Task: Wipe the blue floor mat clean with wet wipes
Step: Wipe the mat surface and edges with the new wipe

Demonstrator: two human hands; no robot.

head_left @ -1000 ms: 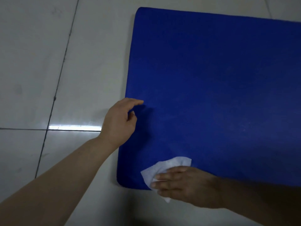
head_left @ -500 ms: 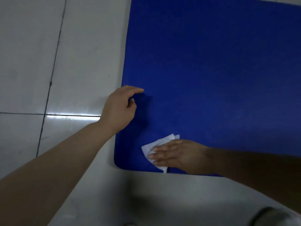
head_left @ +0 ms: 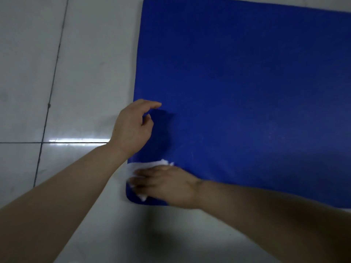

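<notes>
While my right hand (head_left: 161, 184) presses the crumpled white wet wipe (head_left: 144, 166) flat-fingered on the near left corner of the blue foam floor mat (head_left: 247, 92), my left hand (head_left: 133, 128), loosely curled and grasping nothing, rests at its left edge. Next I judge the wiping must go farther.

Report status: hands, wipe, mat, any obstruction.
Right hand flat, pressing wet wipe onto near-left corner of blue mat. Left hand at mat's left edge, holding nothing visible. Nothing in the way.
</notes>
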